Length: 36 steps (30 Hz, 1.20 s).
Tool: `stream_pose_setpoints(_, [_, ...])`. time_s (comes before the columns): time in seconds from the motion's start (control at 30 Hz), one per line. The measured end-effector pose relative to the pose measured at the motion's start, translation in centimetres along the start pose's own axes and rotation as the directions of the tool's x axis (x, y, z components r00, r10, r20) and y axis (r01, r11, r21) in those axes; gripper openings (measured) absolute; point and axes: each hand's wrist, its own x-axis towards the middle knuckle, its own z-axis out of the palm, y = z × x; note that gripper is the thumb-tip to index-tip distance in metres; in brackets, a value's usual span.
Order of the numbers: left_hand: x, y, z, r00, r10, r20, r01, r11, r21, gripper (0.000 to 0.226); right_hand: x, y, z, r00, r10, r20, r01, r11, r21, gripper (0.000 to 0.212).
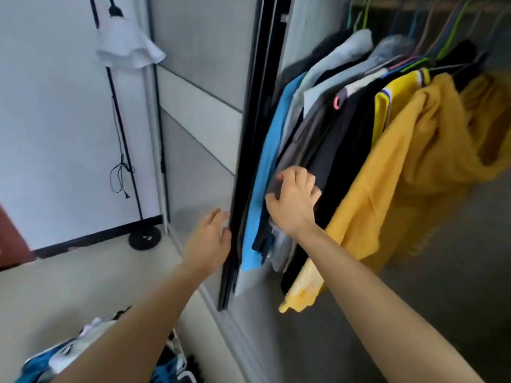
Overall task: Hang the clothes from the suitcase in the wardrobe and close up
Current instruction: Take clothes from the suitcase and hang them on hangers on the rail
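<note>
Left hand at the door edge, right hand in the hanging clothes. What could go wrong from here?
1. The bright blue shirt hangs against the black-framed sliding wardrobe door; sliding it shut could trap the fabric.
2. The right hand grips a dark grey hanging garment close to that edge, and the left hand is at it; fingers might get pinched.

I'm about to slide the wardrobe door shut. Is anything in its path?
Likely yes. The blue shirt hangs right against the door edge that the left hand touches, and the right hand grips the dark clothes just beside it. Both look to be in the door's path.
</note>
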Motion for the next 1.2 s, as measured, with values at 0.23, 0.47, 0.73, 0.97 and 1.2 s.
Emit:
stream_pose_setpoints(0.23, [-13.7, -17.8, -4.8, 0.882, -0.467, 0.071, 0.444, 0.871, 0.210, 0.033, -13.9, -6.6, 15.5, 0.792, 0.011, 0.611, 0.081, 0.989, -0.122, 0.044])
stream_pose_setpoints(0.47, [-23.8, -31.7, -0.8, 0.726, -0.686, 0.037, 0.656, 0.708, 0.261, 0.031, -24.6, -6.7, 29.7, 0.521, -0.022, 0.853, 0.225, 0.968, -0.112, 0.050])
stream_pose_setpoints(0.73, [-33.6, -49.2, 15.3, 0.662, -0.746, 0.071, 0.712, 0.655, 0.253, 0.027, -39.3, -1.6, 51.4, 0.329, -0.106, 0.938, 0.262, 0.965, 0.017, 0.036])
stream_pose_setpoints(0.97, [-37.8, -65.6, 25.7, 0.749, -0.658, -0.084, 0.643, 0.690, 0.331, 0.034, -45.6, 0.5, 70.2, 0.446, -0.314, 0.838, 0.310, 0.933, 0.185, 0.036])
stream_pose_setpoints(1.2, [-34.3, -76.2, 27.6, 0.857, -0.425, -0.292, 0.515, 0.718, 0.468, 0.053, -43.3, -3.4, 82.1, 0.642, -0.544, 0.541, 0.538, 0.822, 0.188, 0.053])
